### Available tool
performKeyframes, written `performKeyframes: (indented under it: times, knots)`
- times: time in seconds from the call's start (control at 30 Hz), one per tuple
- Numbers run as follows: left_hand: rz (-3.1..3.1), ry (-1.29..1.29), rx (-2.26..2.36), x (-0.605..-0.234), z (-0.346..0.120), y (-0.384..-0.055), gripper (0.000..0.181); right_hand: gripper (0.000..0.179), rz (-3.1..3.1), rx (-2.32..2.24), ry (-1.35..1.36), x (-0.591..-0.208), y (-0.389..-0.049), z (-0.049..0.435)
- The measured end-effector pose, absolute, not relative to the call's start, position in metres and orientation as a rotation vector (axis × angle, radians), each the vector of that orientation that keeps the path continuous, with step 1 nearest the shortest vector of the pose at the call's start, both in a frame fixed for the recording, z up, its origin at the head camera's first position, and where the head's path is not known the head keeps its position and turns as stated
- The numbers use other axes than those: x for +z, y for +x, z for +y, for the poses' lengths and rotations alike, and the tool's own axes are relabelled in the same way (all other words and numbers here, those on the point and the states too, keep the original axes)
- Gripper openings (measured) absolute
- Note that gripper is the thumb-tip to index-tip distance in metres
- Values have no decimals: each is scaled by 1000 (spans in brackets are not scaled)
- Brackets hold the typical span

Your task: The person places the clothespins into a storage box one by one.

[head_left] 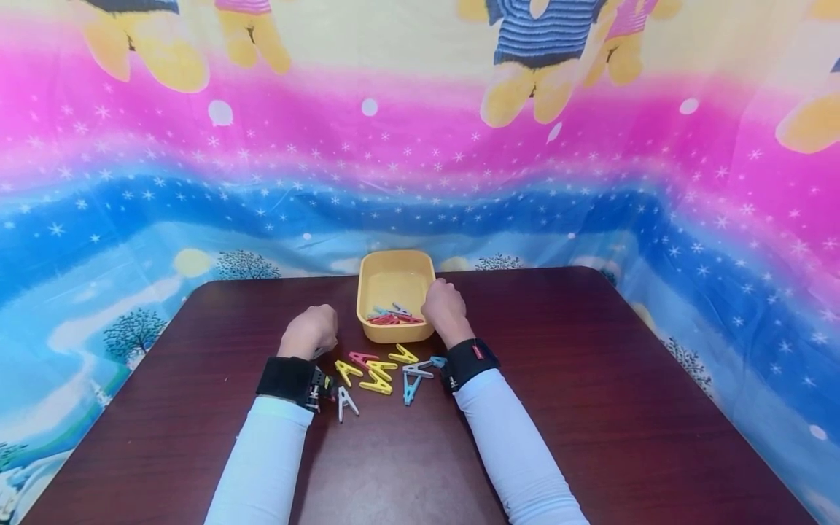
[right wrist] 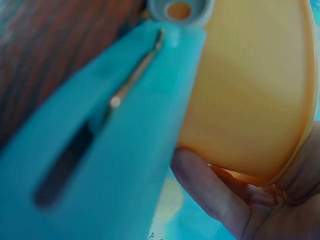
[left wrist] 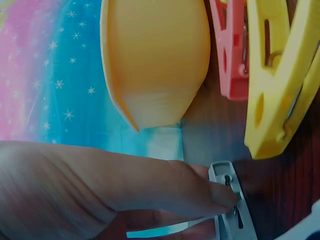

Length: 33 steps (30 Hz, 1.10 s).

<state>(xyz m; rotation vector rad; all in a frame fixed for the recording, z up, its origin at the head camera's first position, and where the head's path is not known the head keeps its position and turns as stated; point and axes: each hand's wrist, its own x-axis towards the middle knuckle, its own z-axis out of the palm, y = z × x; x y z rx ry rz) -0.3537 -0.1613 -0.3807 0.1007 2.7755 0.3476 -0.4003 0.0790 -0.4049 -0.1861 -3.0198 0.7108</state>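
My left hand [head_left: 308, 332] is to the left of a yellow plastic bin [head_left: 397, 333], pinching a light grey clothespin [left wrist: 245, 220] between thumb and fingers. My right hand [head_left: 446, 310] grips the bin at its right side; in the right wrist view its fingers [right wrist: 207, 187] bend around the bin's wall. Inside the bin lie several red and pale blue clothespins [head_left: 394, 319]. Before it on the table are several yellow clothespins [head_left: 376, 386], a pink one [head_left: 361, 359], and grey and blue ones [head_left: 410, 390]. A teal clothespin [right wrist: 145, 125] looms close to the right wrist camera.
A whitish clothespin [head_left: 346, 402] lies nearest me, beside the left wrist strap. The dark wooden table [head_left: 577, 379] ends behind the bin at a hanging cloth [head_left: 407, 175] printed with snowflakes and trees, which also runs along both sides.
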Motion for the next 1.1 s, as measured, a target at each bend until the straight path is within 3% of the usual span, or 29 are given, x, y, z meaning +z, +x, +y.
performKeyframes:
  times: [0.6, 0.83, 1.1]
  knots:
    - [2832, 90, 432, -384, -167, -361, 19, 46, -3007, 726, -222, -403, -398, 81]
    - [2928, 125, 525, -383, -171, -363, 9, 46, -3010, 734, -221, -404, -398, 81]
    - [3091, 109, 669, -376, -165, -374, 21, 46, -3007, 737, -188, -406, -400, 80]
